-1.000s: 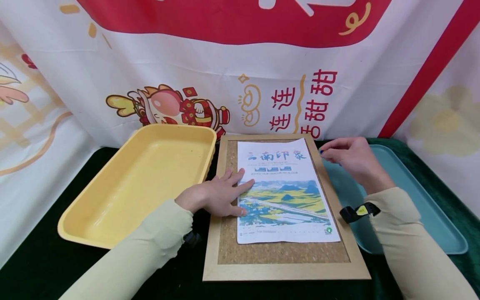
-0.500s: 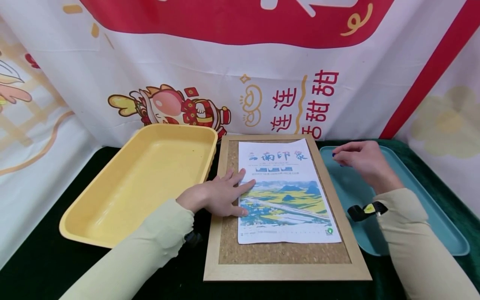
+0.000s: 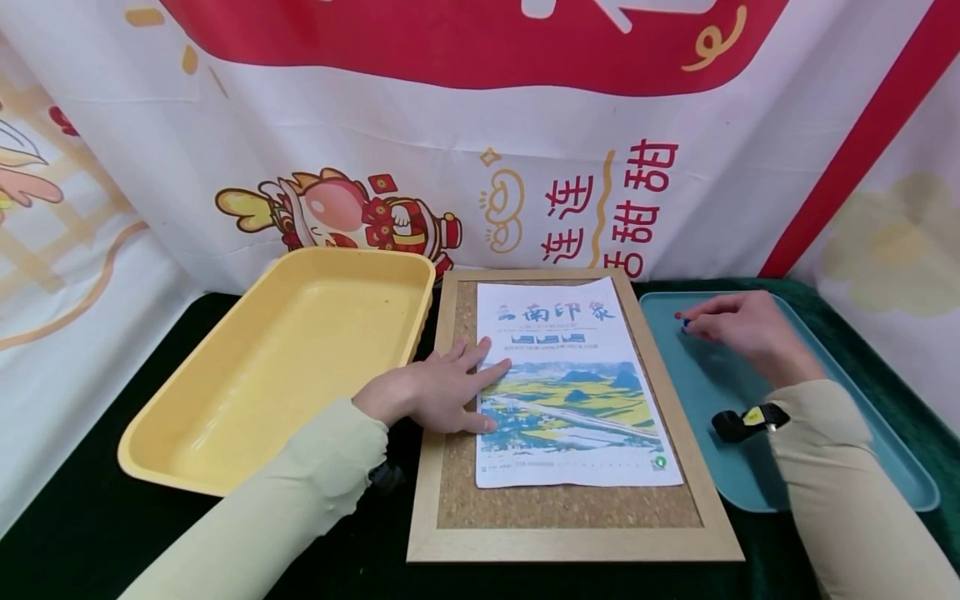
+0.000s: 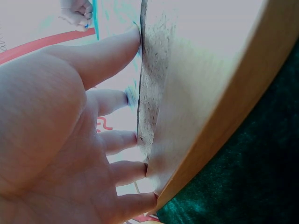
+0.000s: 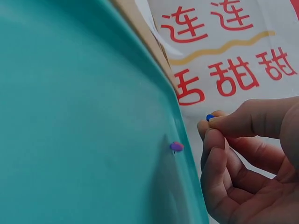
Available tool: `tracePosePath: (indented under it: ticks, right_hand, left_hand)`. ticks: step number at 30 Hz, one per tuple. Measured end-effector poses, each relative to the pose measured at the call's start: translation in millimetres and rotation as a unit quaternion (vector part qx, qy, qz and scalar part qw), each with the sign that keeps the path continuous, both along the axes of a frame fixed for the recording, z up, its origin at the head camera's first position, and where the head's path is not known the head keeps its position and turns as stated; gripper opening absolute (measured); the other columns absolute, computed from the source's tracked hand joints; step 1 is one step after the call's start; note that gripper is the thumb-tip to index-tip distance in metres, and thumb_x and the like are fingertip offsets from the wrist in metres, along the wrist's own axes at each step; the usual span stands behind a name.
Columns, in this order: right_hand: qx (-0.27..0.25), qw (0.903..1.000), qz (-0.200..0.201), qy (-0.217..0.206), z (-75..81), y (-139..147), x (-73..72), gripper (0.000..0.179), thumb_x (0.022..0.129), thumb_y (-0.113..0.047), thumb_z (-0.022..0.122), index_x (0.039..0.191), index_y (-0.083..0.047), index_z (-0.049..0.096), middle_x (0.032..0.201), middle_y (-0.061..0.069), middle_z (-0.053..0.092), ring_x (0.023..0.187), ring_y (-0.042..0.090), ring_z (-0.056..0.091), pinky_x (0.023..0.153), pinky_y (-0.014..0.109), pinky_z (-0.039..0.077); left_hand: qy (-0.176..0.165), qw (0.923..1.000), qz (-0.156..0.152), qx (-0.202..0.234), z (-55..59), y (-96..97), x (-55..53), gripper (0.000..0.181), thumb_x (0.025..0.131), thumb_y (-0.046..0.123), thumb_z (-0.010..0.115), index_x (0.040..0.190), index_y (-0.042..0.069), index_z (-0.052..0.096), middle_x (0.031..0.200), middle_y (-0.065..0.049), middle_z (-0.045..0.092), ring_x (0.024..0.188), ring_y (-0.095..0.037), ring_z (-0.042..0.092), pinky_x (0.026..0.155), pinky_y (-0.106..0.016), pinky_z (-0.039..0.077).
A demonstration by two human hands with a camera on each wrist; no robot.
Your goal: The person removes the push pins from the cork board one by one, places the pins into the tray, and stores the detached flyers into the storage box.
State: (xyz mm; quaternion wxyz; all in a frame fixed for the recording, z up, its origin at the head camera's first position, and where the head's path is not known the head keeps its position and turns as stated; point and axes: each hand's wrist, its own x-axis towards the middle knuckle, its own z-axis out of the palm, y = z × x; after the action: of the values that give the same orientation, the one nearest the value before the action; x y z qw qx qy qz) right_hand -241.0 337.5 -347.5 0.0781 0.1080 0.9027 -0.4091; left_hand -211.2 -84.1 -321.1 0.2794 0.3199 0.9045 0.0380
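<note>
My left hand [image 3: 450, 396] lies spread across the left edge of a printed paper sheet [image 3: 562, 467] and the wood-framed cork board [image 3: 570, 510] beneath it. In the left wrist view, the fingers [image 4: 117, 170] are stretched out, with the tips at the sheet and frame. Over the blue-green tray [image 3: 862, 450], my right hand [image 3: 753, 337] pinches a small blue push pin [image 5: 210, 117] between thumb and forefinger. Another push pin [image 5: 176, 146], reddish in the head view and purplish in the right wrist view, sits in the tray near those fingertips.
A deep yellow tray [image 3: 300, 350] stands left of the board, its right rim close to my left hand. Dark green cloth [image 3: 337, 558] covers the table. A printed white backdrop [image 3: 450, 125] rises right behind the board and trays.
My right hand has moved right and slightly down, from beside the board's edge to over the blue-green tray. A red push pin now shows by its fingertips. The left hand stays in place.
</note>
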Motion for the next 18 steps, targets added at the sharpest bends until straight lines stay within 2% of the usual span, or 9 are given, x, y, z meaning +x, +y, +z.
tracePosePath:
  ticks: [7,12,18]
  right_hand:
    - [0.017,0.9996,0.003,-0.022,-4.4,12,1.3,0.045,0.11,-0.029,0.059,0.146,-0.003,0.061,0.147,0.025,0.055,0.12,0.034,0.051,0.093,0.041,0.048]
    - [0.037,0.9985,0.017,-0.037,-4.6,14,2.7,0.044,0.109,-0.025,0.059,0.145,0.001,0.062,0.143,0.029,0.056,0.115,0.035,0.053,0.09,0.04,0.049]
    - [0.047,0.9972,0.021,-0.055,-3.2,14,3.1,0.045,0.108,-0.024,0.06,0.146,0.001,0.061,0.145,0.03,0.054,0.117,0.038,0.052,0.093,0.043,0.048]
  left_hand:
    - [-0.001,1.0,-0.001,-0.001,0.9,0.4,0.4,0.083,0.108,0.05,0.058,0.173,0.029,0.01,0.181,-0.009,-0.01,0.167,-0.039,-0.009,0.133,-0.063,0.004]
    - [0.001,1.0,-0.002,-0.003,0.9,0.5,0.5,0.083,0.108,0.05,0.057,0.173,0.029,0.01,0.181,-0.009,-0.01,0.167,-0.04,-0.009,0.133,-0.064,0.004]
    - [0.0,1.0,-0.002,-0.004,0.9,0.7,0.0,0.083,0.108,0.05,0.057,0.173,0.029,0.01,0.181,-0.009,-0.01,0.167,-0.039,-0.009,0.133,-0.063,0.004]
